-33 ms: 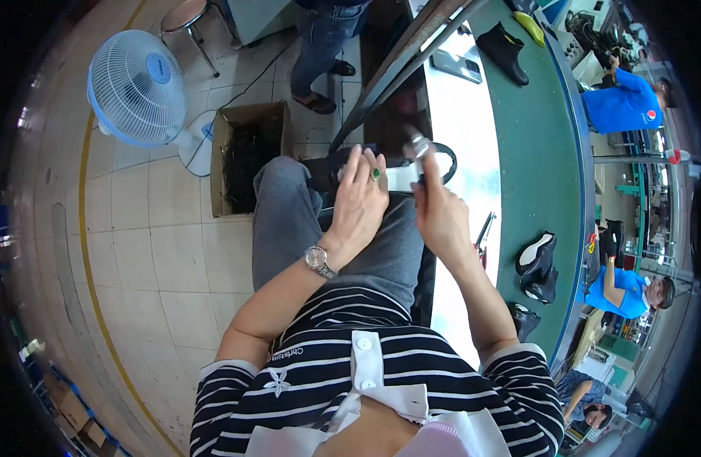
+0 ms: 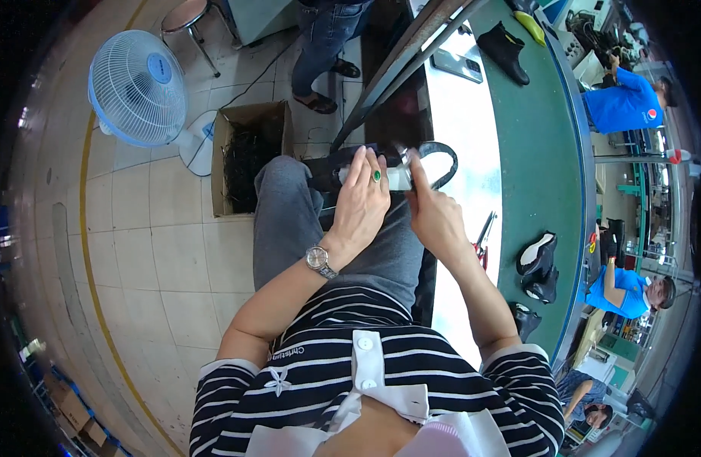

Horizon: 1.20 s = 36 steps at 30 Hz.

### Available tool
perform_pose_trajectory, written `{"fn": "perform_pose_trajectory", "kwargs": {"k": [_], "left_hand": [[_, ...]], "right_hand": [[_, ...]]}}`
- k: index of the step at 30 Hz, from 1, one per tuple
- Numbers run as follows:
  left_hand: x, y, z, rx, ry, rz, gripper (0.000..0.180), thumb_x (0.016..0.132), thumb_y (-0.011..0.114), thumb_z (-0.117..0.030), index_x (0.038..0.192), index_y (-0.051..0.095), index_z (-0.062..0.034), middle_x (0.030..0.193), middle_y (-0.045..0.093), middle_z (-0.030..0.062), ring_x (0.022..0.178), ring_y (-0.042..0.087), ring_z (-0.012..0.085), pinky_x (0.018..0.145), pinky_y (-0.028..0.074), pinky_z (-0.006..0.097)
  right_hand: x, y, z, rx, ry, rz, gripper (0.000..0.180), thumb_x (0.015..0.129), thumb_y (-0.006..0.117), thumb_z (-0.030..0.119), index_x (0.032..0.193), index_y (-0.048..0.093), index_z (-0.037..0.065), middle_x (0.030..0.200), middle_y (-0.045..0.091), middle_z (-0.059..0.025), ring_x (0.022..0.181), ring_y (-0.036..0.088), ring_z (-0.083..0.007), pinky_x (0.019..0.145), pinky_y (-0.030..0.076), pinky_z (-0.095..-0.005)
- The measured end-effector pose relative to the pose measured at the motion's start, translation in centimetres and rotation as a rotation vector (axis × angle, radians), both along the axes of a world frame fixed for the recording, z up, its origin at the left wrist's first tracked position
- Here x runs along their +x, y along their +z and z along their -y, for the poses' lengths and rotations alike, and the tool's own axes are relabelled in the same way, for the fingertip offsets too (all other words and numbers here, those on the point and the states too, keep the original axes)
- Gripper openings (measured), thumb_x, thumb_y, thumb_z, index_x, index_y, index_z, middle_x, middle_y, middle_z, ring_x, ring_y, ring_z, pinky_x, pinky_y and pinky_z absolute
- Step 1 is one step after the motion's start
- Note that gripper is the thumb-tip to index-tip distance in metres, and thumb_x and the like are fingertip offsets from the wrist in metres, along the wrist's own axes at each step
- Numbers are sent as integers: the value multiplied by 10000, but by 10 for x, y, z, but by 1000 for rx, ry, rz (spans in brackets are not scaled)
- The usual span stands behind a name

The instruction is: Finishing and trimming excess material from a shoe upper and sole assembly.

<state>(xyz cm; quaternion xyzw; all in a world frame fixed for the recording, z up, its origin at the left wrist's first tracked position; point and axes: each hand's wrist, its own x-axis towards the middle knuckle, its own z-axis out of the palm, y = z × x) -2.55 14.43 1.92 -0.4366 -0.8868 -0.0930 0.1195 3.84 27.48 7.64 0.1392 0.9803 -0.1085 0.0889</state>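
My right hand (image 2: 439, 219), curled around a blurred metal tool (image 2: 400, 154), has shifted toward my left hand (image 2: 358, 204), seemingly meeting the black-and-white shoe (image 2: 400, 180) beneath my left's flattened, near-together fingers.

Text check, head view. Striped shirt (image 2: 320, 388): one line of lettering (image 2: 286, 353) on the chest, upside down in this view, above a white flower-shaped emblem (image 2: 278, 382). Fan (image 2: 133, 91): lettering on the blue hub disc (image 2: 159, 67), too small to read. Upper blue shirt (image 2: 621, 99): round badge (image 2: 651, 114) in red, white and blue. Lower blue shirt (image 2: 623, 295): small pale mark, illegible. Wristwatch (image 2: 317, 258): dial markings too small to read.
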Motion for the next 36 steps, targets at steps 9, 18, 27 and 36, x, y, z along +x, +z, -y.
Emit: {"fn": "perform_pose_trajectory", "kwargs": {"k": [9, 18, 27, 36], "left_hand": [[0, -20, 7, 121, -23, -12, 469, 809, 589, -77, 1226, 497, 118, 1275, 517, 290, 1238, 470, 408, 1110, 311, 436], [-21, -7, 44, 588, 103, 616, 886, 615, 840, -136, 1382, 406, -43, 1235, 581, 188, 1137, 558, 344, 983, 436, 404], [-31, -12, 50, 607, -8, 690, 978, 617, 838, -135, 1444, 319, -83, 1239, 588, 167, 1091, 588, 335, 918, 475, 382], [-28, -16, 79, 541, -111, 761, 1076, 668, 833, -216, 1509, 167, -120, 1482, 341, 192, 1374, 324, 328, 1107, 317, 401]], "right_hand": [[-8, -10, 11, -97, 1, -95, 659, 906, 522, 112, 1482, 202, 106, 608, 611, -215, 532, 622, -376, 492, 474, -459], [-12, -12, 19, -101, 41, -123, 642, 902, 528, 122, 1468, 225, 110, 617, 617, -208, 547, 629, -377, 512, 487, -457], [-14, -10, 24, -168, 2, -104, 618, 909, 548, 119, 1456, 260, 112, 712, 639, -227, 635, 648, -400, 627, 503, -465], [5, 5, -34, -172, -198, -14, 478, 919, 537, 115, 1363, 368, 60, 865, 653, -282, 765, 629, -475, 681, 481, -519]]}}
